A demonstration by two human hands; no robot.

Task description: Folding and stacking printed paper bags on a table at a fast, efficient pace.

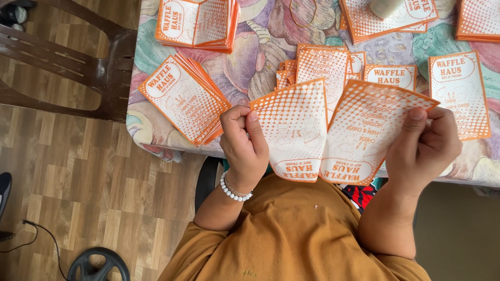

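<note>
This looks like a room in a home used for handwork. Under and beyond the hands [333,151] stands a bench [260,57] covered with a flowery, many-coloured cloth (more a dining cover than a work surface). Left of the hands is a dark brown plastic chair [78,67] on a wood-pattern floor [78,182], with a black cable [41,234] trailing below.

The top edge cuts off the white cup [384,7] and the far paper stacks [478,20].
</note>
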